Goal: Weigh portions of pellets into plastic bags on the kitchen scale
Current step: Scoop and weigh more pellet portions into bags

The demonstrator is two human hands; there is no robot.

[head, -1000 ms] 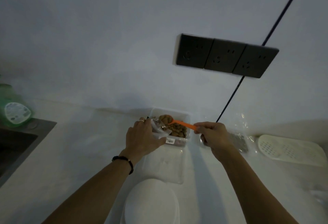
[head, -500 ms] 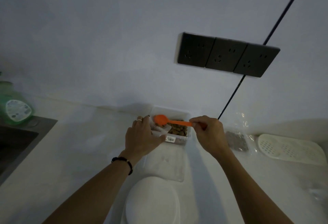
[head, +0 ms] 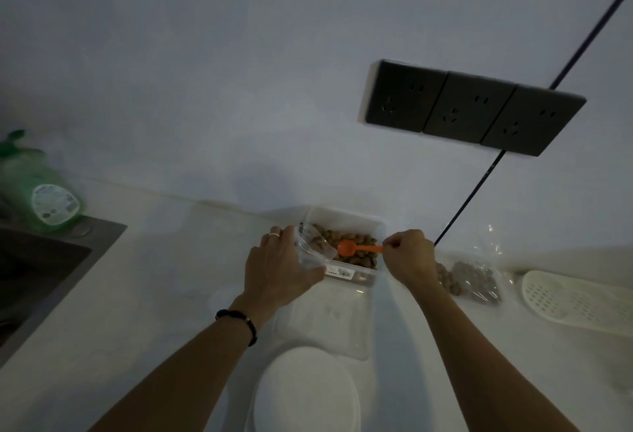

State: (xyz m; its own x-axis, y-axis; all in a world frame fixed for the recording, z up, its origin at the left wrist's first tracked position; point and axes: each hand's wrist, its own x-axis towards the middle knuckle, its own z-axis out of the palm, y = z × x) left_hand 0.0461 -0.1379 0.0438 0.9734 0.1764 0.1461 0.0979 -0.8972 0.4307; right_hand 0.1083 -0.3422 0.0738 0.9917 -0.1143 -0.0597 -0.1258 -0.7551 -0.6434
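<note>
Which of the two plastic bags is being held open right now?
The clear bag at the container's left edge, gripped by the left hand. The other bag lies on the counter right of the right hand, already holding pellets, untouched.

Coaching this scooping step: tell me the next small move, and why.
Probably dig the orange spoon into the pellets and lift a scoopful toward the plastic bag. The right hand has its bowl down in the tub, and the left hand holds the bag beside it.

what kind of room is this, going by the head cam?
Most likely a home kitchen counter: a dark sink set into the white worktop, a green dish-soap bottle beside it, and a triple wall socket above. A tub of pellets sits by the wall.
</note>
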